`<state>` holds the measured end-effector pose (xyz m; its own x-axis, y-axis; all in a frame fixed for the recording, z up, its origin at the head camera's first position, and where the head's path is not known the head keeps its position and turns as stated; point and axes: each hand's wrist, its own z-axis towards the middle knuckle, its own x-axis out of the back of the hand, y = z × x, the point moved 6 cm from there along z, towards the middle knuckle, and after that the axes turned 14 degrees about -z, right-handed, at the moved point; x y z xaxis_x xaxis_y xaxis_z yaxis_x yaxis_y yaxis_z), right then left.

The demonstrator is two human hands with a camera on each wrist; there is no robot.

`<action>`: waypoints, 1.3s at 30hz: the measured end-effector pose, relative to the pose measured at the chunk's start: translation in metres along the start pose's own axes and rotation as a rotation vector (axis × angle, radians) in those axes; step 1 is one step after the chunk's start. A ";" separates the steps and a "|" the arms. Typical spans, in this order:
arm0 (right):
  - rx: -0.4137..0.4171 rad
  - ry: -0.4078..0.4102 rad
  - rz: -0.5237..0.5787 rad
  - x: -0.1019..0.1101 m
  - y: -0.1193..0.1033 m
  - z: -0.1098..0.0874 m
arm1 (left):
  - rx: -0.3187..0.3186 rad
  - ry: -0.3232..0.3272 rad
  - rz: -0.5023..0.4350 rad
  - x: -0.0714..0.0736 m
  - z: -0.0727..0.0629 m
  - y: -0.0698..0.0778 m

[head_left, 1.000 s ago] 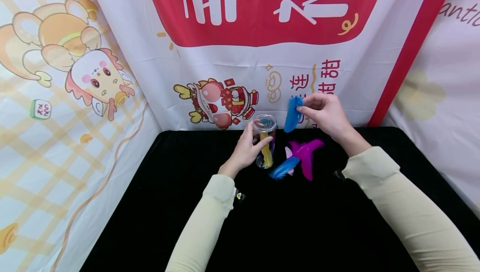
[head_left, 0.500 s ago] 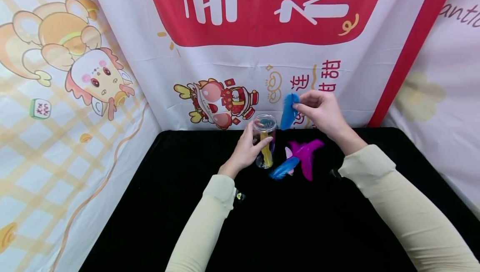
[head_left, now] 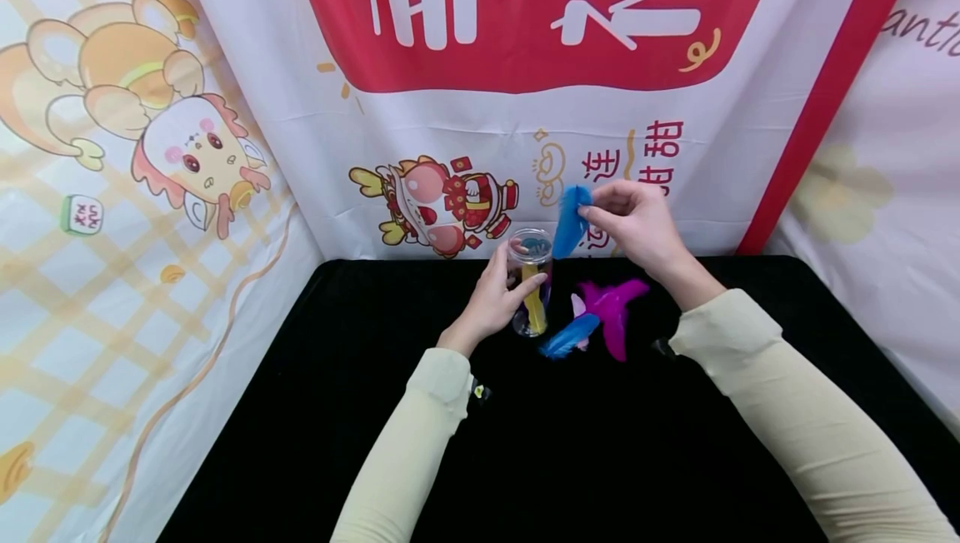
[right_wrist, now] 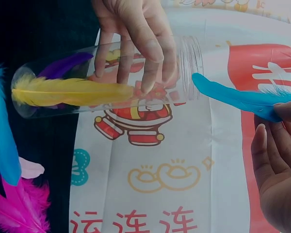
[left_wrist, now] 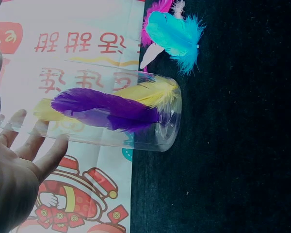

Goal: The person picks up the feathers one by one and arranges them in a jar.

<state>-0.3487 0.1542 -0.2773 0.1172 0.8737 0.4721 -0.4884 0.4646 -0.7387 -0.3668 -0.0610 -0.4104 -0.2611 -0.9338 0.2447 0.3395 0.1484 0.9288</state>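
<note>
A clear plastic jar (head_left: 531,285) stands upright near the table's back edge, its mouth uncovered. Inside it a yellow feather (right_wrist: 72,92) and a purple feather (left_wrist: 104,109) show through the wall. My left hand (head_left: 495,297) holds the jar round its side, thumb in front. Between thumb and fingers my right hand (head_left: 637,222) pinches a blue feather (head_left: 570,222). That feather hangs just right of the jar's mouth, its lower tip close to the rim in the right wrist view.
On the black table (head_left: 600,443), right of the jar, lie another blue feather (head_left: 570,336), magenta feathers (head_left: 613,314) and a pale pink feather (head_left: 577,306). A printed cloth (head_left: 450,127) hangs behind the table, and another (head_left: 150,276) on the left.
My right hand has moved left with the blue feather, bringing it closer to the jar's mouth. My left hand and the jar have stayed in place.
</note>
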 end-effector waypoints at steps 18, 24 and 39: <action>0.023 0.065 0.097 -0.007 -0.014 0.005 | 0.010 0.003 0.006 0.004 -0.001 0.003; 0.035 0.064 0.108 -0.011 -0.016 0.006 | 0.020 0.012 0.010 0.003 0.000 0.001; 0.006 0.113 0.079 -0.014 -0.014 0.004 | 0.031 0.002 0.008 -0.001 0.000 0.000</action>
<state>-0.3468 0.1347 -0.2718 0.1747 0.9184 0.3551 -0.5051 0.3931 -0.7683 -0.3662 -0.0598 -0.4104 -0.2571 -0.9331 0.2513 0.3133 0.1655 0.9351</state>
